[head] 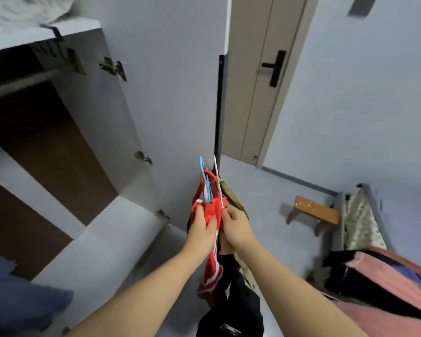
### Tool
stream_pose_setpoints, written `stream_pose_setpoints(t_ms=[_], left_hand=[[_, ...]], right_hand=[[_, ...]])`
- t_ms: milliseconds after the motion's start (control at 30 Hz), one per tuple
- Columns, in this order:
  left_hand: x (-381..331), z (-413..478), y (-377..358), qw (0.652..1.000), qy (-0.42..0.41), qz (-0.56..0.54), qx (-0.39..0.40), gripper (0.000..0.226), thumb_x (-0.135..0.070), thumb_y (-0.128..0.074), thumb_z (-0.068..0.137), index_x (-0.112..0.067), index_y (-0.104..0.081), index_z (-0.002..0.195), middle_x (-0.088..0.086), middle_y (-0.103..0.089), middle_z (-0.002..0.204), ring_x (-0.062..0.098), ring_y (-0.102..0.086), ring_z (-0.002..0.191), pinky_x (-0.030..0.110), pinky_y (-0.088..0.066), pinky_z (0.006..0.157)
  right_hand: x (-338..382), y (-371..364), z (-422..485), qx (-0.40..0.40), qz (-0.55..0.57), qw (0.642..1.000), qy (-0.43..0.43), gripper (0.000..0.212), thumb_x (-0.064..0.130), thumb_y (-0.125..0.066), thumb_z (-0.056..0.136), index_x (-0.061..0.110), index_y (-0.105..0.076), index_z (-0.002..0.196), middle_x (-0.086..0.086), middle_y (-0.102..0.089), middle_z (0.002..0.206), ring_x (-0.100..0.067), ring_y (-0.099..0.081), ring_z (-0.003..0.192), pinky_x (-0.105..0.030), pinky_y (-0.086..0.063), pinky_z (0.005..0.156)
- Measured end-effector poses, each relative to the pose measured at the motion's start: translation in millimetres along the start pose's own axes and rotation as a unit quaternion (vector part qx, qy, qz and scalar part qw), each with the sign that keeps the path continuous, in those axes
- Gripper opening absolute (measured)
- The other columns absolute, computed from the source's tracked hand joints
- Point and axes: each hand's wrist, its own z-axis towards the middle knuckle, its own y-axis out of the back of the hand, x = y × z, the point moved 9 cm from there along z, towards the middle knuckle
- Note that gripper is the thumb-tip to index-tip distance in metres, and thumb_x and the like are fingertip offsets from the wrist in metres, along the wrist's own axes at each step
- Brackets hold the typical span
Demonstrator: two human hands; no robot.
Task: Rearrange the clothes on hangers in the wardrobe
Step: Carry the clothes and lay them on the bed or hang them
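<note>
A red garment with white stripes [210, 268] hangs down in front of me on a blue hanger [206, 181]. My left hand [201, 231] grips its red collar. Beside it, my right hand [236, 227] holds a white hanger [218, 181] that carries a khaki garment [232, 195]. A black garment [236, 307] hangs below both hands; which hanger bears it I cannot tell. The open wardrobe [46, 132] stands at the left, its rail [22, 80] bare where I see it.
The wardrobe door [175, 93] stands open just behind the clothes. A room door [260, 76] is shut beyond it. A small wooden stool [314, 211] and a bed with a pink cover [387, 283] are at the right. Blue cloth [15, 297] lies at the lower left.
</note>
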Motion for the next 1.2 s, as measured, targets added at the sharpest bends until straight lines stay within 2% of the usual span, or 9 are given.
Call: stream_pose_setpoints(t_ms=[100, 267, 333, 567, 700, 900, 1033, 1100, 1200], left_hand=[[-1.3, -30.0, -64.5, 0.997, -0.005, 0.030, 0.066, 0.026, -0.024, -0.044, 0.095, -0.030, -0.036, 0.119, 0.003, -0.064, 0.113, 0.019, -0.064, 0.098, 0.038, -0.051, 0.090], [-28.2, -76.6, -171.7, 0.985, -0.037, 0.051, 0.162, 0.018, -0.024, -0.043, 0.099, -0.032, -0.038, 0.114, -0.003, -0.064, 0.104, 0.006, -0.063, 0.089, 0.016, -0.046, 0.067], [-38.2, -96.2, -218.5, 0.978, -0.045, 0.054, 0.194, 0.018, -0.025, -0.043, 0.099, -0.034, -0.039, 0.115, -0.005, -0.063, 0.105, 0.006, -0.062, 0.092, 0.016, -0.047, 0.070], [-76.1, -195.5, -390.1, 0.941, -0.085, 0.078, 0.320, 0.019, -0.017, -0.044, 0.098, -0.024, -0.043, 0.116, -0.015, -0.059, 0.088, -0.003, -0.057, 0.078, 0.015, -0.044, 0.063], [-91.6, -263.1, -491.4, 0.916, -0.103, 0.101, 0.373, 0.013, -0.015, -0.044, 0.098, -0.019, -0.041, 0.109, -0.003, -0.062, 0.087, 0.011, -0.061, 0.077, 0.023, -0.047, 0.064], [-96.1, -380.1, -645.5, 0.857, -0.096, 0.083, 0.499, 0.010, -0.020, -0.050, 0.097, -0.022, -0.041, 0.093, 0.001, -0.062, 0.079, 0.018, -0.061, 0.074, 0.028, -0.045, 0.065], [-80.9, -426.5, -716.2, 0.791, -0.012, 0.105, 0.603, 0.026, -0.028, -0.040, 0.102, -0.023, -0.044, 0.076, 0.008, -0.058, 0.083, 0.019, -0.055, 0.081, 0.024, -0.039, 0.062], [-67.5, -414.3, -730.2, 0.793, 0.000, 0.140, 0.593, 0.024, -0.027, -0.044, 0.098, -0.023, -0.049, 0.075, 0.010, -0.062, 0.091, 0.022, -0.059, 0.089, 0.029, -0.036, 0.067], [-50.3, -377.5, -721.6, 0.820, 0.010, 0.168, 0.548, 0.017, -0.021, -0.045, 0.095, -0.023, -0.053, 0.081, 0.007, -0.067, 0.096, 0.025, -0.064, 0.096, 0.027, -0.040, 0.072]], right_hand=[[-32.3, 56.5, -37.6, -0.071, -0.003, 0.997, -0.006, 0.036, 0.027, -0.042, 0.093, 0.003, -0.063, 0.077, -0.012, -0.069, 0.076, -0.030, -0.064, 0.074, -0.044, -0.054, 0.072], [-87.8, 160.1, -93.4, -0.174, 0.022, 0.984, -0.045, 0.036, 0.022, -0.042, 0.097, 0.000, -0.062, 0.079, -0.014, -0.068, 0.077, -0.031, -0.062, 0.074, -0.044, -0.051, 0.072], [-110.2, 202.3, -116.4, -0.205, 0.039, 0.976, -0.067, 0.036, 0.024, -0.042, 0.098, 0.000, -0.064, 0.081, -0.015, -0.069, 0.081, -0.031, -0.063, 0.079, -0.042, -0.051, 0.074], [-184.3, 362.4, -221.6, -0.321, -0.026, 0.941, -0.100, 0.042, 0.014, -0.042, 0.096, 0.022, -0.041, 0.055, 0.006, -0.049, 0.058, -0.012, -0.047, 0.059, -0.036, -0.040, 0.063], [-245.2, 450.1, -287.9, -0.381, 0.003, 0.915, -0.130, 0.034, 0.013, -0.043, 0.095, 0.020, -0.054, 0.063, -0.002, -0.063, 0.069, -0.024, -0.059, 0.071, -0.039, -0.046, 0.068], [-345.4, 580.2, -410.1, -0.469, 0.003, 0.855, -0.220, 0.026, 0.010, -0.044, 0.094, 0.009, -0.066, 0.080, -0.003, -0.065, 0.080, -0.022, -0.060, 0.079, -0.035, -0.047, 0.074], [-432.1, 642.4, -508.5, -0.594, 0.077, 0.750, -0.281, 0.032, 0.021, -0.043, 0.091, 0.011, -0.064, 0.113, -0.005, -0.065, 0.100, -0.033, -0.064, 0.100, -0.050, -0.048, 0.095], [-450.8, 655.1, -532.6, -0.599, 0.075, 0.732, -0.315, 0.024, 0.021, -0.047, 0.091, 0.019, -0.066, 0.105, -0.011, -0.067, 0.109, -0.038, -0.064, 0.103, -0.051, -0.049, 0.095], [-451.6, 653.3, -526.7, -0.575, 0.055, 0.749, -0.324, 0.028, 0.011, -0.051, 0.090, 0.033, -0.060, 0.075, -0.007, -0.069, 0.092, -0.036, -0.067, 0.090, -0.051, -0.052, 0.087]])
